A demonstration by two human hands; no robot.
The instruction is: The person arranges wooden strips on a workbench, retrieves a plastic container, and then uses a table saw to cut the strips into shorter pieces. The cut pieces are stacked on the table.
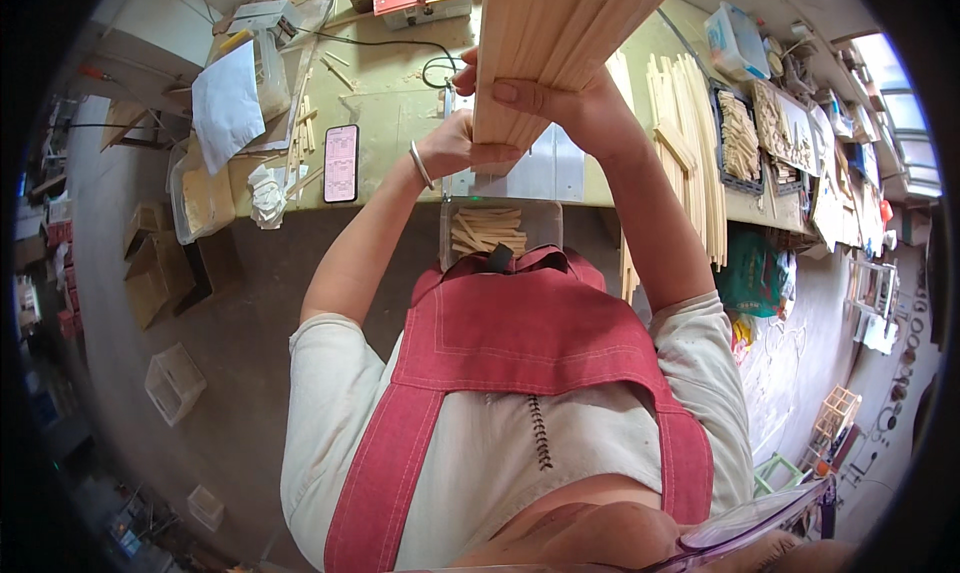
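A bundle of long pale wood strips (565, 33) is up in the air just beyond the clear bin (544, 229), its lower end above the metal plate (560, 168) on the far side of that bin. The left hand (455, 145) has its grip closed about the lower end, thumb across the near face; the right hand (580, 103) grips higher up, thumb in front and fingertips showing round the far edge, so both are pinching the bundle. Short sticks (487, 233) lie loose inside the bin, which suggests that some pieces are done. To the right of the bin, long strips (690, 198) lie on the worktop (395, 118), and farther right a black crate (742, 184) holds more short pieces. The held bundle and those long strips look like the part left, though how much cannot be told. A phone (342, 163) lies left of the bin.
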